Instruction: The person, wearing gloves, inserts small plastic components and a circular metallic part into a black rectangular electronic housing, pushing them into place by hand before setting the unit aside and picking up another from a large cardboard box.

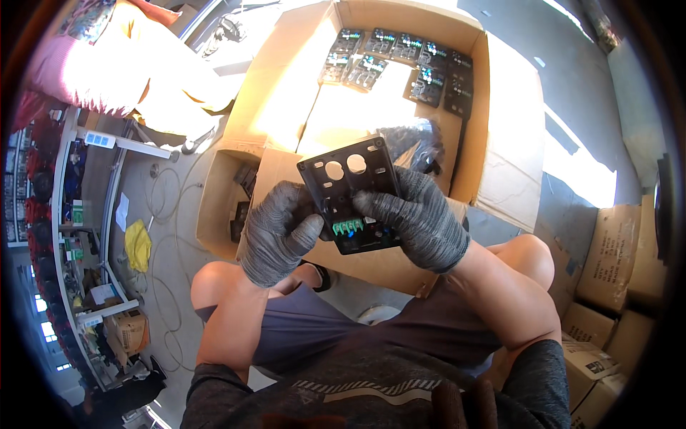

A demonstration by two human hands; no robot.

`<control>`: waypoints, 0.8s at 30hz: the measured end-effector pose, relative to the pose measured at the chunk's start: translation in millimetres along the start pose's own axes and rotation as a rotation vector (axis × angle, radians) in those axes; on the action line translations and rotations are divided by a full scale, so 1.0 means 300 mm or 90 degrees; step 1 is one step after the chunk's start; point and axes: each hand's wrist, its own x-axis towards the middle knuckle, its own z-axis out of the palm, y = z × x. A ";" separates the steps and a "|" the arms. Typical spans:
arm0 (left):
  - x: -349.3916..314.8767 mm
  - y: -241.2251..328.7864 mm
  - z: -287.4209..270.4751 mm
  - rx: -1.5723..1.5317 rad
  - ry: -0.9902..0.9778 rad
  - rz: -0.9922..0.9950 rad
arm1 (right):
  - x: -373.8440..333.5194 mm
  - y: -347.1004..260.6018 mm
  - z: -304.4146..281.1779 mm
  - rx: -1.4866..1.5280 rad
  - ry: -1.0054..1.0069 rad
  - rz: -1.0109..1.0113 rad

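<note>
Between my gloved hands is a black plastic device housing [333,193], tilted, with two round holes near its far end and a green terminal block [349,227] near its close end. My left hand [280,232] grips its left edge, thumb toward the terminals. On the right side my right hand [421,218] is closed around the edge, its thumb lying over the back face. Both hands wear grey knit gloves. Beyond them, an open cardboard box [286,79] holds several similar black devices [368,70] in its far part and a clear plastic bag [421,139] nearer me.
A smaller carton [214,207] with black parts stands left of the big box. Farther left are a yellow cloth [138,245], cables on the floor and a metal rack [68,157]. Another person in yellow clothing [171,79] is at upper left. Stacked cartons [607,250] line the right.
</note>
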 end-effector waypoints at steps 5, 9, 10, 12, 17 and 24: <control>-0.008 -0.032 0.005 -0.016 0.004 0.018 | 0.005 0.032 -0.014 0.066 0.002 0.025; -0.006 -0.027 0.010 -0.017 -0.001 0.039 | -0.001 0.035 -0.007 0.095 0.017 0.036; -0.007 -0.028 0.010 -0.017 -0.001 0.038 | -0.005 0.033 -0.002 0.106 0.030 0.038; -0.009 -0.029 0.007 0.004 -0.011 0.035 | -0.011 0.027 0.003 0.118 0.041 0.060; -0.012 -0.045 0.015 0.067 0.017 0.078 | -0.020 0.026 0.017 0.176 0.071 0.101; 0.001 -0.075 0.022 0.216 0.015 0.145 | -0.029 0.051 0.002 0.234 0.104 0.148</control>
